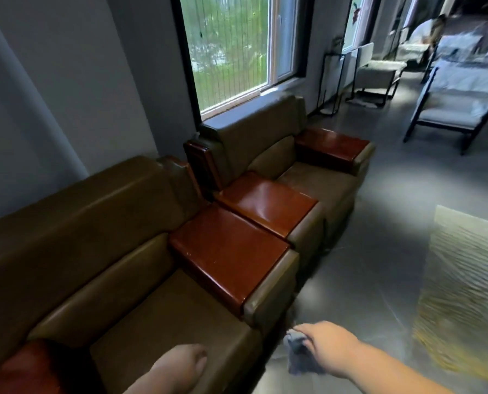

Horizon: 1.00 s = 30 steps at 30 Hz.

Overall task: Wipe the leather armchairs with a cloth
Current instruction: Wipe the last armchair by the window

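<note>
Two brown leather armchairs stand side by side against a grey wall, the near armchair point(140, 280) in front of the person and the far armchair point(288, 155) under a window point(237, 46). Each has flat, glossy red-brown wooden armrests; the right armrest of the near chair point(228, 251) lies just beside the left armrest of the far chair point(265, 203).

The right hand point(326, 344) reaches out low at the front right corner of the near armchair, over the grey floor point(379, 223). Its grip is closed round a bunched grey cloth point(299, 354), which hangs down from the fingers; the picture is blurred here, so I cannot tell whether the cloth touches the chair.

The left hand point(180, 365) is over the seat cushion of the near armchair, its fingers loosely curled and holding nothing; whether it rests on the leather I cannot tell.

To the right, a pale ribbed rug point(464, 294) lies on the floor. Further back stand a light chair with a dark frame point(458, 109) and another pale seat point(379, 72) near the wall
</note>
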{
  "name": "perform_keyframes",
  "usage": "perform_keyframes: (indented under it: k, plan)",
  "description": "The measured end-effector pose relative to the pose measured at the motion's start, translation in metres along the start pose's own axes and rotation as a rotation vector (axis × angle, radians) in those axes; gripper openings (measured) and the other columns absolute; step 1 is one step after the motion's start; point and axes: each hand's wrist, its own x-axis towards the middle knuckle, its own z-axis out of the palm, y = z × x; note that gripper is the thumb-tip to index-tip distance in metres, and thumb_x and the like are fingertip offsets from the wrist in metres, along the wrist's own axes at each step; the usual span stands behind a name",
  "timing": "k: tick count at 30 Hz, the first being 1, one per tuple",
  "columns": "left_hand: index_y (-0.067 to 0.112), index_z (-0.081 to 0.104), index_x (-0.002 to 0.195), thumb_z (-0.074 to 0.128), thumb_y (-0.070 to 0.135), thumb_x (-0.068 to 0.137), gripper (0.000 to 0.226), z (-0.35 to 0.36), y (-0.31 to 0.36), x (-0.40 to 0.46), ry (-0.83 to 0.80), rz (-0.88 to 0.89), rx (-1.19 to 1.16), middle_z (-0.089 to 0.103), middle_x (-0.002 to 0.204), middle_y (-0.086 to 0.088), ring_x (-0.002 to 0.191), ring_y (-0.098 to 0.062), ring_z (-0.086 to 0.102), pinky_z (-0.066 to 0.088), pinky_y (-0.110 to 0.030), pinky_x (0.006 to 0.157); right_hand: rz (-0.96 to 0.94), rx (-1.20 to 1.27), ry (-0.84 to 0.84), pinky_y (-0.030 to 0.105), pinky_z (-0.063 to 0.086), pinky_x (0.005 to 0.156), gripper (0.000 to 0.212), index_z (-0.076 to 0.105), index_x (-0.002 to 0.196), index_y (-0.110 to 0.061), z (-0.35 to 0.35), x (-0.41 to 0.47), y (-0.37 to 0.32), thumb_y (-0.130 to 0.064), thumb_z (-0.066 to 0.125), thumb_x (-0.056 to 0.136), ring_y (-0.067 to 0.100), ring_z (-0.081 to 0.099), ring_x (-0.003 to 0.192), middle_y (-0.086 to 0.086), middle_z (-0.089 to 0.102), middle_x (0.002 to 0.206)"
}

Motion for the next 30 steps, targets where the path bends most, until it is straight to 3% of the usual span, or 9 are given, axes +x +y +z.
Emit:
perform_keyframes:
  k: [3,9,13,17,20,23,27,30]
  plan:
    - [0.041,0.066,0.136,0.05,0.053,0.101,0.04,0.007,0.069,0.014,-0.024,0.072,0.029,0.064,0.14,0.018,0.13,-0.004,0.058,0.045,-0.028,0.111,0.061,-0.004,0.003,0.034,0.048,0.089,0.016,0.06,0.107,-0.031,-0.016,-0.021,0.058,-0.036,0.045,0.103,0.029,0.064,0.113,0.001,0.07,0.12]
    - [0.036,0.061,0.144,0.05,0.046,0.106,0.041,0.01,0.17,0.047,-0.054,0.207,0.049,0.065,0.142,0.013,0.132,-0.008,0.059,0.045,-0.025,0.112,0.183,0.15,0.103,0.036,0.055,0.09,0.024,0.066,0.113,-0.033,-0.033,-0.044,0.133,-0.038,0.045,0.104,0.022,0.067,0.1,-0.007,0.071,0.109]
    - [0.03,0.055,0.151,0.048,0.044,0.108,0.046,0.007,0.218,0.083,-0.097,0.291,0.103,0.061,0.148,0.008,0.136,-0.011,0.057,0.043,-0.028,0.116,0.224,0.28,0.088,0.035,0.061,0.076,0.024,0.067,0.102,-0.03,-0.041,-0.038,0.161,-0.03,0.043,0.101,0.019,0.075,0.074,-0.004,0.077,0.089]
    - [0.028,0.056,0.151,0.047,0.044,0.108,0.046,0.003,0.261,0.128,-0.121,0.345,0.169,0.062,0.148,0.007,0.136,-0.013,0.057,0.043,-0.029,0.115,0.244,0.386,0.095,0.039,0.06,0.089,0.03,0.07,0.112,-0.04,-0.052,-0.025,0.184,-0.032,0.043,0.102,0.018,0.074,0.092,-0.006,0.078,0.103]
    - [0.026,0.057,0.15,0.046,0.043,0.109,0.046,-0.005,0.291,0.172,-0.116,0.396,0.202,0.063,0.148,0.005,0.137,-0.015,0.058,0.043,-0.027,0.113,0.258,0.444,0.114,0.035,0.06,0.084,0.03,0.069,0.105,-0.044,-0.066,-0.009,0.203,-0.03,0.043,0.1,0.016,0.073,0.084,-0.012,0.074,0.106]
    - [0.023,0.058,0.15,0.047,0.042,0.109,0.046,-0.024,0.325,0.219,-0.121,0.436,0.211,0.063,0.148,0.003,0.137,-0.016,0.057,0.042,-0.024,0.113,0.275,0.502,0.144,0.033,0.058,0.071,0.024,0.063,0.088,-0.035,-0.087,0.009,0.222,-0.027,0.04,0.092,0.02,0.068,0.067,-0.006,0.071,0.094]
    - [0.021,0.058,0.15,0.048,0.044,0.108,0.048,-0.067,0.372,0.281,-0.159,0.48,0.25,0.064,0.147,-0.001,0.137,-0.019,0.058,0.043,-0.029,0.115,0.369,0.555,0.17,0.029,0.053,0.072,0.021,0.063,0.095,-0.027,-0.126,0.044,0.259,-0.028,0.043,0.09,0.025,0.068,0.079,-0.006,0.073,0.09]
    - [0.025,0.058,0.149,0.048,0.047,0.107,0.049,-0.104,0.4,0.322,-0.185,0.507,0.277,0.066,0.144,0.001,0.134,-0.018,0.06,0.045,-0.029,0.114,0.402,0.541,0.172,0.024,0.05,0.094,0.031,0.068,0.111,-0.047,-0.158,0.073,0.283,-0.032,0.046,0.095,0.0,0.066,0.104,-0.031,0.07,0.113]
